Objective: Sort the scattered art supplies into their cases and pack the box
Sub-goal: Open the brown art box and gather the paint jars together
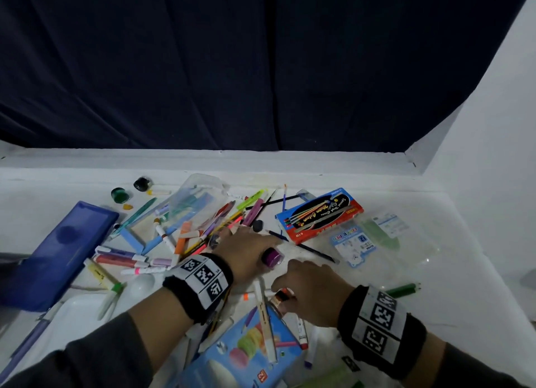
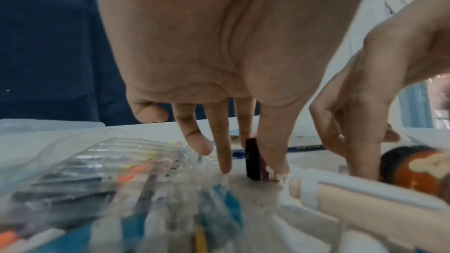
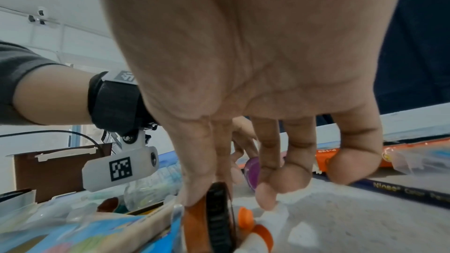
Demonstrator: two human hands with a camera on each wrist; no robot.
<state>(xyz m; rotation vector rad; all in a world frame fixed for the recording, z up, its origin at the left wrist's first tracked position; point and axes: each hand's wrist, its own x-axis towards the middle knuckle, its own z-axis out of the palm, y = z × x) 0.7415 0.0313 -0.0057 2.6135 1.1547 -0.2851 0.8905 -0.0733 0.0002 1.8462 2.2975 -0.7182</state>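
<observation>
My right hand [image 1: 307,289] pinches an orange pot [image 1: 280,296] lying on the near surface [image 1: 435,271]; just beyond, my left hand [image 1: 246,251] pinches a purple pot [image 1: 272,256]. I judge I'm gathering paint pots; next, lift both clear and find their case.

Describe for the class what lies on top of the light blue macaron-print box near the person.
A cream-barrelled marker lies lengthwise across the light blue box. The right hand, pinching an orange paint pot, hides whatever sits at the box's far corner.

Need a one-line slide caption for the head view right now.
Left hand grips a purple paint pot; right hand pinches an orange pot amid scattered markers.
</observation>
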